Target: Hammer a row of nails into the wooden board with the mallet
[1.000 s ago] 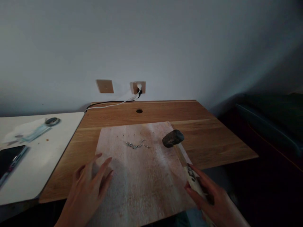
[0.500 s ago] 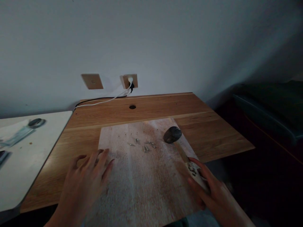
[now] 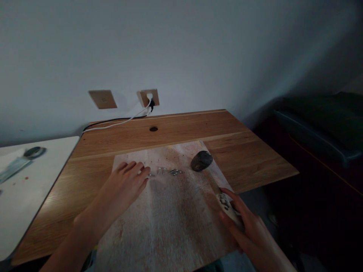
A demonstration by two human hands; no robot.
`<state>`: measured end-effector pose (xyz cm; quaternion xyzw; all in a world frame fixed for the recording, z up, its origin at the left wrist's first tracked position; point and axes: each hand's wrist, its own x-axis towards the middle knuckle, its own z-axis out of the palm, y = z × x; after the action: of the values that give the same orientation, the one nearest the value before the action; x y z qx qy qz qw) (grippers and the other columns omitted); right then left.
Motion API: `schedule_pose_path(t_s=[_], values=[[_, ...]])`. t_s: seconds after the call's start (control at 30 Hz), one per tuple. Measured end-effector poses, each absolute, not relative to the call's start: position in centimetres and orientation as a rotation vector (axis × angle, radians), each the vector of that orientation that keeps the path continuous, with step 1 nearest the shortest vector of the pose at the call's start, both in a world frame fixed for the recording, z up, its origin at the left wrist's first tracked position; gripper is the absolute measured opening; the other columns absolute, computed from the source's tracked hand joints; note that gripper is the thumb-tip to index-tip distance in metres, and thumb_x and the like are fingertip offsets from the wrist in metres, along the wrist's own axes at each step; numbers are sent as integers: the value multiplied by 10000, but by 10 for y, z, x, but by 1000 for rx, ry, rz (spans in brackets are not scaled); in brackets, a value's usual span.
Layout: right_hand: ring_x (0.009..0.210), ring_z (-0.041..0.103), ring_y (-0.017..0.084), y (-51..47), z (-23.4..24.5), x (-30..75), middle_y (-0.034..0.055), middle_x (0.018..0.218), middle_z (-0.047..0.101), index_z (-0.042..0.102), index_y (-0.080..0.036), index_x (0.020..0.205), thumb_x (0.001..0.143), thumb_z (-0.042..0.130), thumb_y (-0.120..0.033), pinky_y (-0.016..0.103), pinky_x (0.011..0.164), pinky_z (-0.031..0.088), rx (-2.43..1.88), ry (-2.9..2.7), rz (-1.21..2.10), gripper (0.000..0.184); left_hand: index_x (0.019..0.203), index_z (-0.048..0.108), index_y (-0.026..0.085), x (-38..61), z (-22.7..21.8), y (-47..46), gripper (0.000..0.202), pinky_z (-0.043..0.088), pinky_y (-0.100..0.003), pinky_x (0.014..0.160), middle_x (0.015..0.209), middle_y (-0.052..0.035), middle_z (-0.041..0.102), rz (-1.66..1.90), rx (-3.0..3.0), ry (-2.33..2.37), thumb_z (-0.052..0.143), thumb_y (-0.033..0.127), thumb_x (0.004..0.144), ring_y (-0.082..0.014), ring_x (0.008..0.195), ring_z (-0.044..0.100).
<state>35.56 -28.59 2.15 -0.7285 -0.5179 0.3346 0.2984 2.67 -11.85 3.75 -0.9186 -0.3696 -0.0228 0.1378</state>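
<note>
My right hand [image 3: 245,226] is closed around the pale, dark-patterned handle of a mallet [image 3: 202,161], whose black head is over the right side of a whitish wooden board [image 3: 159,219]. Over the board's upper left, my left hand [image 3: 130,177] has its fingers bent and slightly apart, thumb below the index finger. Just beyond those fingertips lies a small metal screw or nail [image 3: 151,175]. Several more shiny fasteners [image 3: 174,172] lie in a loose group to the right. A row of small dark holes [image 3: 159,160] runs near the board's far edge.
Beneath the board is a wooden desk [image 3: 235,151] with a round cable hole [image 3: 153,129]. A white table [image 3: 34,200] adjoins on the left, holding a roll of tape [image 3: 34,152]. White and black cables [image 3: 119,122] run to a wall socket [image 3: 149,98].
My left hand has moved forward and right, up to the small fasteners. My right hand still grips the mallet. The view has shifted slightly.
</note>
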Motion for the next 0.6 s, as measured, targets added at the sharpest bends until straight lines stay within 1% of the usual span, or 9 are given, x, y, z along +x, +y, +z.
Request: schedule_pose_path(t_s=[0.1, 0.2, 0.23, 0.37, 0.5, 0.6], values=[[498, 641, 164, -287, 21, 354, 90, 1077, 798, 524, -256, 1533, 1021, 504, -563, 273, 450, 507, -1915, -1384, 933, 597, 1041, 729, 213, 28, 27, -106, 208, 564, -452, 878, 996, -81, 748, -113, -2776, -998, 548, 126, 986, -283, 909, 735], [475, 590, 134, -287, 20, 355, 86, 1098, 783, 512, -257, 1534, 1026, 504, -560, 263, 456, 509, -1907, -1353, 934, 592, 1022, 704, 209, 29, 25, -101, 183, 553, -437, 888, 960, -67, 736, -145, -2868, -964, 560, 107, 975, -275, 922, 731], [471, 580, 130, -287, 19, 355, 80, 1073, 780, 509, -257, 1537, 1025, 507, -563, 261, 458, 507, -1908, -1338, 934, 597, 1012, 696, 206, 31, 27, -100, 176, 551, -434, 886, 946, -64, 735, -148, -2887, -967, 558, 105, 973, -272, 914, 731], [439, 541, 130, -287, 17, 359, 16, 834, 727, 516, -259, 1541, 985, 570, -598, 255, 425, 468, -1889, -1269, 1011, 653, 954, 668, 212, 49, 50, -90, 157, 541, -395, 860, 924, -45, 747, -191, -2976, -1045, 528, 146, 981, -239, 864, 718], [460, 535, 133, -291, 24, 363, -2, 822, 684, 526, -271, 1535, 972, 588, -628, 260, 412, 438, -1900, -1102, 988, 669, 995, 680, 226, 84, 63, -67, 136, 518, -324, 827, 957, -21, 766, -325, -3218, -1092, 556, 186, 957, -196, 882, 715], [463, 532, 158, -295, 29, 367, -37, 677, 603, 534, -251, 1525, 966, 596, -648, 278, 432, 449, -1905, -1077, 914, 688, 996, 705, 229, 112, 54, -46, 143, 502, -302, 787, 945, -12, 773, -446, -3410, -1043, 622, 163, 900, -179, 839, 705]])
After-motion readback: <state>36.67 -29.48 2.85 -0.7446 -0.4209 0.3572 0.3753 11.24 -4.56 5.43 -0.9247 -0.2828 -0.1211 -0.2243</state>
